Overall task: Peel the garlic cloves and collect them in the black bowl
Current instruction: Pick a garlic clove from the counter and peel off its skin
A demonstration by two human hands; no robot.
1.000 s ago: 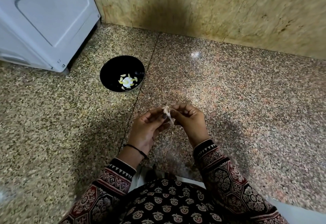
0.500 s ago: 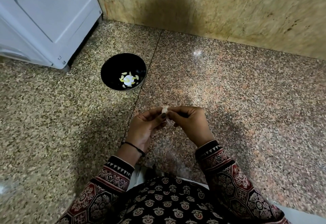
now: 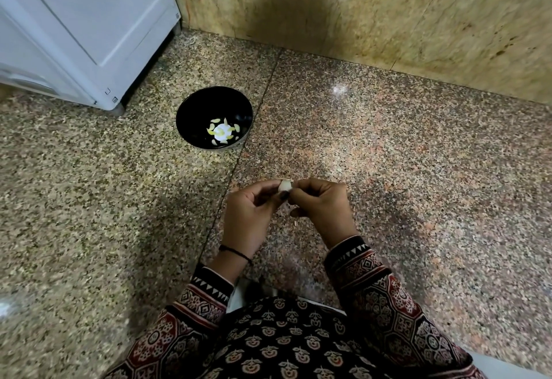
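A pale garlic clove (image 3: 285, 185) is held above the floor between both hands. My left hand (image 3: 250, 217) pinches it from the left with curled fingers. My right hand (image 3: 321, 207) pinches its right side with thumb and forefinger. The black bowl (image 3: 191, 110) stands on the granite floor ahead and to the left of my hands. Several peeled pale cloves (image 3: 222, 133) lie at its bottom. Both hands are well short of the bowl.
A white appliance (image 3: 77, 26) stands at the far left, close behind the bowl. A beige stone wall (image 3: 373, 11) closes the back. Speckled granite floor (image 3: 418, 169) spreads to the right, with small skin scraps (image 3: 295, 222) below my hands. My patterned sleeves and lap fill the bottom.
The loose papery skin seen on the clove earlier is gone from view; the clove now shows rounder and whiter. Both hands stay together in about the same place.
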